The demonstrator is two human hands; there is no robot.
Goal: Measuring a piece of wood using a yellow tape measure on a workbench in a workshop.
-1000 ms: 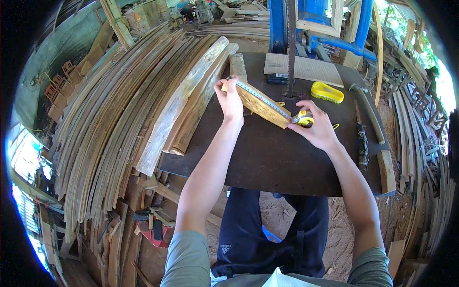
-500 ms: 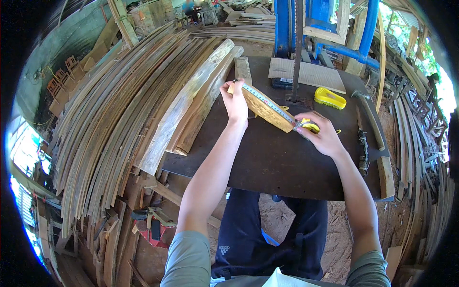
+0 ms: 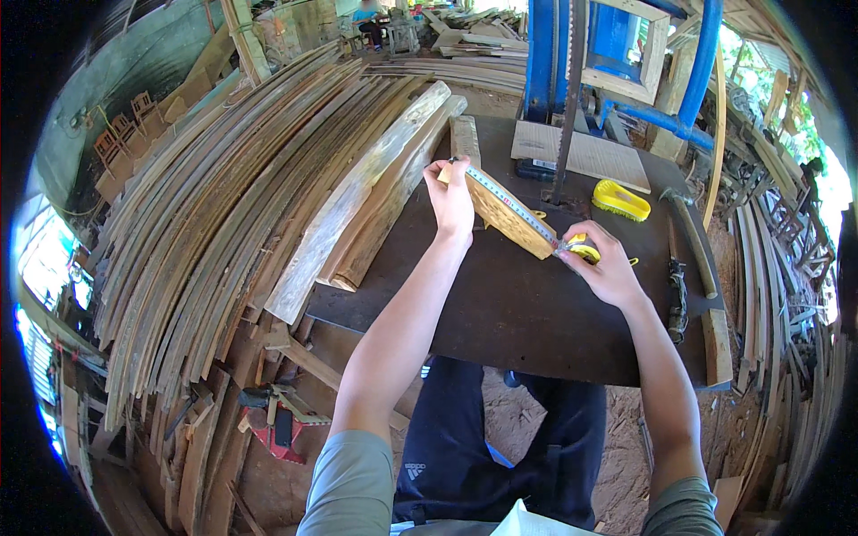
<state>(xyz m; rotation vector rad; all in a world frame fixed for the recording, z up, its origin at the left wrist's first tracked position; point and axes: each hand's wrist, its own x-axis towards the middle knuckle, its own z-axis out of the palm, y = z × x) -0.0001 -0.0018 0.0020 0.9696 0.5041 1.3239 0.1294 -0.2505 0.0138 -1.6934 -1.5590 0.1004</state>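
My left hand point(image 3: 451, 201) grips the upper end of a short, rough yellowish wood piece point(image 3: 500, 223), pinching the end of a measuring tape blade point(image 3: 508, 201) there. The blade runs along the piece to a yellow tape measure point(image 3: 585, 254) at its lower end, held in my right hand point(image 3: 608, 268) with bent fingers partly over the case. Both hands are over the dark tabletop point(image 3: 483, 322). Just beyond stands a vertical saw blade point(image 3: 565, 107). A yellow brush point(image 3: 621, 200) lies right of it, with a hammer point(image 3: 690, 241) and a long tool with a wrapped handle point(image 3: 677, 295) farther right.
Long planks point(image 3: 206, 232) are stacked at left, pale boards point(image 3: 357, 201) at the table's left edge. A blue machine frame point(image 3: 541, 62) rises behind, a flat board point(image 3: 581, 152) before it. A wood block point(image 3: 718, 347) lies at right. A person point(image 3: 366, 27) sits far back.
The scene has shifted slightly downward in the view, with both hands and the wood piece a little lower and farther right. My right hand's fingers now cover more of the tape case.
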